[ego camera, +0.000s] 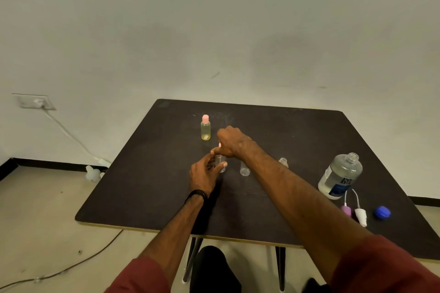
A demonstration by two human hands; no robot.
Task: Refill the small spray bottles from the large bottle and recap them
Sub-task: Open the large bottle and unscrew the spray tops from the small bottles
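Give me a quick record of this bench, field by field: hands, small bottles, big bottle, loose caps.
left hand: steadies a clear small bottle upright on the table
right hand: holds a pink cap just above that bottle
capped bottle: yellowish, pink top, upright behind the hands
open small bottles: one right of the held one, another partly behind the right forearm
large bottle: uncapped, near the table's right edge
loose caps: purple sprayer, white sprayer, blue cap
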